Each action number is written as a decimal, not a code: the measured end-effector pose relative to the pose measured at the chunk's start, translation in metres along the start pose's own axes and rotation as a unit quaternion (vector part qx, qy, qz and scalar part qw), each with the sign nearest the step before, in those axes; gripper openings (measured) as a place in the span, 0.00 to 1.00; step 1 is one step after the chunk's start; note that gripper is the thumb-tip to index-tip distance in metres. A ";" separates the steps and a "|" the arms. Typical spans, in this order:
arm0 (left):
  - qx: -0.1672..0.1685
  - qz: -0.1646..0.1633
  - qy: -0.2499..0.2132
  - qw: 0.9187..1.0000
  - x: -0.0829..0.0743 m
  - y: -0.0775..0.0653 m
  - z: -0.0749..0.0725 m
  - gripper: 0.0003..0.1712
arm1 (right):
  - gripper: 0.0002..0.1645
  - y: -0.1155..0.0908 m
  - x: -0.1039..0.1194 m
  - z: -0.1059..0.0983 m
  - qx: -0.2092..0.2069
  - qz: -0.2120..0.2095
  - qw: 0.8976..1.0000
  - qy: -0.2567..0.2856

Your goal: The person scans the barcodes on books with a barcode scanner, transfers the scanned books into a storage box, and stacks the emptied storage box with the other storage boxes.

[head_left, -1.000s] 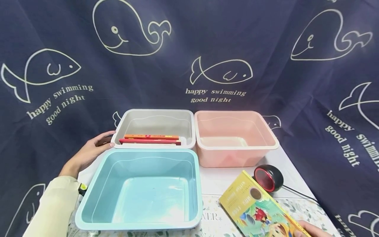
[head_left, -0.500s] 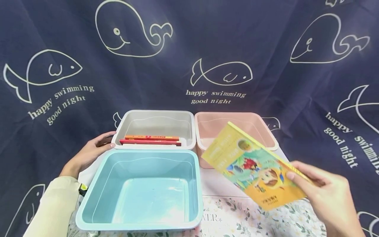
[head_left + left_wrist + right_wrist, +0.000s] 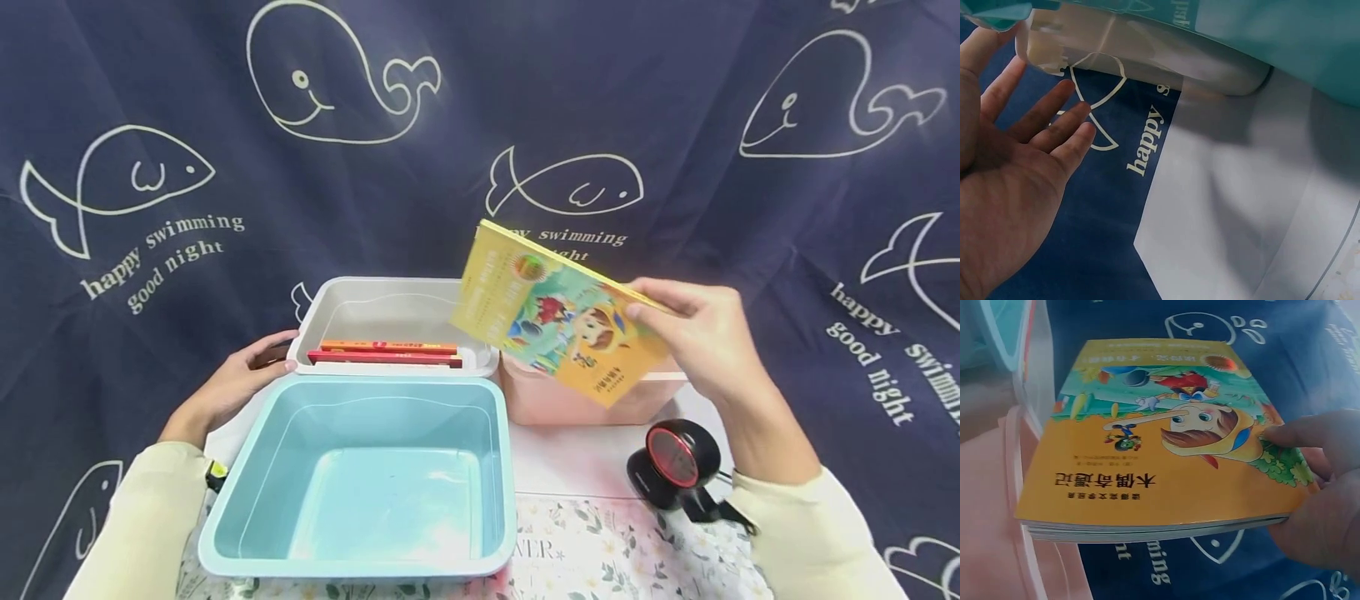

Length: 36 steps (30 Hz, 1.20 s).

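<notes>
My right hand pinches a yellow picture book by its edge, thumb on the cover. The book is tilted in the air, over the pink bin and the right end of the grey bin. In the right wrist view the book's cover shows a long-nosed cartoon figure. Several red and orange books stand on edge inside the grey bin. At that bin's left rim rests my left hand; in the left wrist view its fingers are spread and loosely extended.
A light blue bin stands in front of the grey one. The pink bin is partly hidden by the book. A black round device with a red ring stands at the right on the flower-patterned tabletop.
My right hand has lifted the book from the table's lower right, up and leftward over the pink bin towards the grey one. The left hand has stayed at the grey rim.
</notes>
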<state>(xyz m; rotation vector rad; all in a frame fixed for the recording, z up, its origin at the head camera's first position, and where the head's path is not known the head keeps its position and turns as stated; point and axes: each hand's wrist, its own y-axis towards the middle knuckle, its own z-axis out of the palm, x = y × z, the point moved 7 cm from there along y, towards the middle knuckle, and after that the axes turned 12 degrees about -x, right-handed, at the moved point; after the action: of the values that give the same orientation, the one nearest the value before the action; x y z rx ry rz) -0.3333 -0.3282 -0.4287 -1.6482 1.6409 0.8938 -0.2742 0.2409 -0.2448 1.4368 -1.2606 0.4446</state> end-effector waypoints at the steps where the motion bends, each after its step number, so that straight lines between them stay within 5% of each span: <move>1: -0.001 0.001 0.000 1.000 0.001 0.000 0.000 0.46 | 0.16 0.005 0.003 0.007 0.004 -0.001 1.000 0.002; 24: -0.005 -0.002 0.005 1.000 0.001 0.000 -0.001 0.46 | 0.10 0.070 0.030 0.183 0.109 -0.092 0.989 0.025; 30: 0.000 -0.006 -0.001 1.000 0.000 0.000 -0.001 0.47 | 0.09 0.072 0.032 0.214 0.149 -0.115 0.982 0.018; 36: -0.001 -0.009 0.002 1.000 0.000 0.000 0.000 0.47 | 0.08 0.070 0.026 0.234 0.159 -0.080 0.984 0.032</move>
<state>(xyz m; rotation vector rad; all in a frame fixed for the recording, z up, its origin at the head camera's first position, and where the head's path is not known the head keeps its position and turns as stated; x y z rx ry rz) -0.3329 -0.3282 -0.4286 -1.6639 1.6275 0.8830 -0.4103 0.0373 -0.2628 1.7639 -1.0459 0.5976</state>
